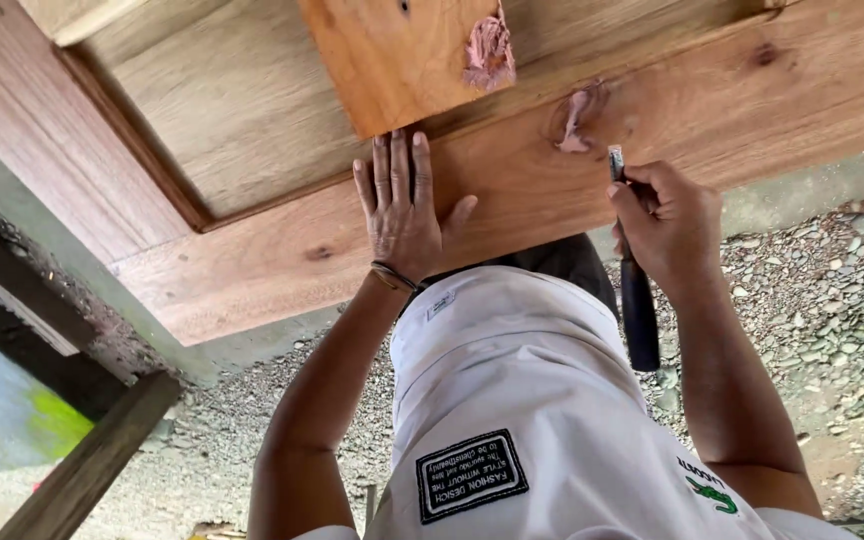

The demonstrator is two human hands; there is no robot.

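At lower left a loose plank [87, 465] lies on gravel [832, 290]. In the centre, the left hand [404, 215] rests flat, fingers spread, on the wooden door [252, 110]. Right of centre, the right hand [667, 225] is closed around a dark-handled putty knife [635, 290], its tip near pink filler [574, 125].

Dark-handled putty knife [636, 290], gripped upright, tip near pink filler [572, 125]
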